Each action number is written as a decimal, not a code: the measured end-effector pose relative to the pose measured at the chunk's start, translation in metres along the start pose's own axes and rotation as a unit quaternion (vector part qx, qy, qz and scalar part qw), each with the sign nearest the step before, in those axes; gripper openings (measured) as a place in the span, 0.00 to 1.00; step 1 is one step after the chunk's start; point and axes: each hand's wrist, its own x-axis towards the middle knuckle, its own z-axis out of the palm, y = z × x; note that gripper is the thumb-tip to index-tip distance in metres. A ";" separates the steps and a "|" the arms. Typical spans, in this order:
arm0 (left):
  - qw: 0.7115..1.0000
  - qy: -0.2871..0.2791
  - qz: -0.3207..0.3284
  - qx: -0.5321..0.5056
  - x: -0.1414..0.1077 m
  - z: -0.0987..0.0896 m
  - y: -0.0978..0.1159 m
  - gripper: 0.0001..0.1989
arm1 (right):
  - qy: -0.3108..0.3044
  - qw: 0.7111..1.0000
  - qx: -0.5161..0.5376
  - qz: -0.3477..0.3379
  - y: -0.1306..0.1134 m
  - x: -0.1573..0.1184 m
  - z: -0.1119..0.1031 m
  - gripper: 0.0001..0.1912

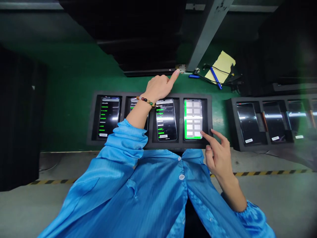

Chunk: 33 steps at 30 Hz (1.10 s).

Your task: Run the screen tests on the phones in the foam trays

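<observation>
The right hand (pixel 219 153) has its forefinger stretched out, the tip touching the lower right corner of the green-lit phone (pixel 193 119); the other fingers curl loosely and hold nothing. That phone lies in the rightmost slot of a black foam tray (pixel 91 119) on the green desk (pixel 71 82). The left hand (pixel 158 87) reaches across the tray, forefinger pointing and touching a small metal fitting (pixel 181 68), remaining fingers folded, a bead bracelet (pixel 146 100) at the wrist.
</observation>
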 end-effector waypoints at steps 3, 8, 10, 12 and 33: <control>1.000 -0.001 -0.001 0.000 -0.001 0.000 0.001 0.45 | 0.004 1.000 -0.020 0.009 0.001 0.016 0.005 0.31; 1.000 0.000 -0.004 0.011 -0.003 0.000 0.002 0.46 | 0.019 0.999 -0.042 0.009 0.004 0.052 0.010 0.28; 1.000 -0.005 0.003 0.014 -0.004 -0.001 0.003 0.46 | 0.023 0.999 -0.043 0.019 0.006 0.069 0.013 0.28; 1.000 -0.008 0.010 0.018 -0.005 -0.002 0.004 0.46 | 0.028 0.998 -0.044 0.030 0.007 0.087 0.015 0.28; 0.998 -0.028 0.019 0.058 -0.009 -0.006 0.009 0.47 | 0.018 0.998 -0.061 0.017 -0.003 0.122 0.023 0.27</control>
